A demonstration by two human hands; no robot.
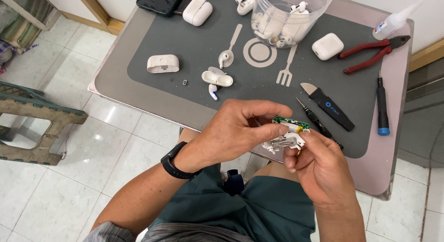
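Both hands met over the lap, the left hand and right hand pinching a small opened white case insert with a green board. A gentle, steady grip close to the board seemed wise.

place: home repair bench | cues: tiled floor; pliers; screwdriver; earbud cases; glue bottle

Quick count: three closed white cases, one open case shell, one jar of loose buds, two loose buds, one red pliers, two screwdrivers, one pry tool, one glue bottle, one phone.
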